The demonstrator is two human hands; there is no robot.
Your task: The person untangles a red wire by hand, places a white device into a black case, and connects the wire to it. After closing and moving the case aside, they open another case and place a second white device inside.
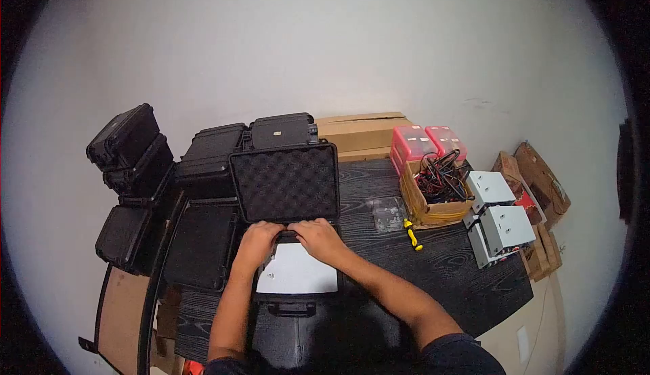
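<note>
A black hard plastic case (291, 308) lies with its lid (288, 185) raised and leaning back, egg-crate foam lining the inside. In its lower half sits a flat white panel (298, 271) with a small mark near its left side. My left hand (263, 239) and my right hand (317, 237) meet at the panel's far edge, close to the hinge. Both have bent fingers with the tips nearly touching. What the fingers grip or press there is hidden under them. The case's handle faces me.
Closed black cases (128, 138) are stacked left and behind. At right are a yellow-and-black screwdriver (412, 235), a clear plastic bag (388, 214), a carton of cables (440, 185), red bins (412, 143) and white metal boxes (509, 228). The dark table's edge (504, 314) runs at front right.
</note>
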